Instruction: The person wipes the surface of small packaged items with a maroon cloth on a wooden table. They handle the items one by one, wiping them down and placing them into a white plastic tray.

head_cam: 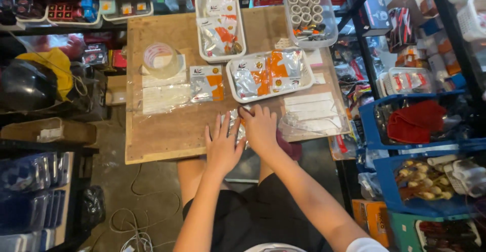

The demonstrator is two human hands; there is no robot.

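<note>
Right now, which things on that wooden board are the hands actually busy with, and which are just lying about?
In use: left hand and right hand, both pressing a silver packet.

Lying about: tape roll, tray of packets, tub of small rolls, clear sleeves.

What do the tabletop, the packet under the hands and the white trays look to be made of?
Tabletop: seemingly bare plywood, matte, with pale grain and worn edges.
Packet pressed under the left hand and right hand: glossy plastic or foil film, judging by its crinkled glints.
White trays: probably moulded plastic, smooth, thin-rimmed and slightly translucent.
</note>
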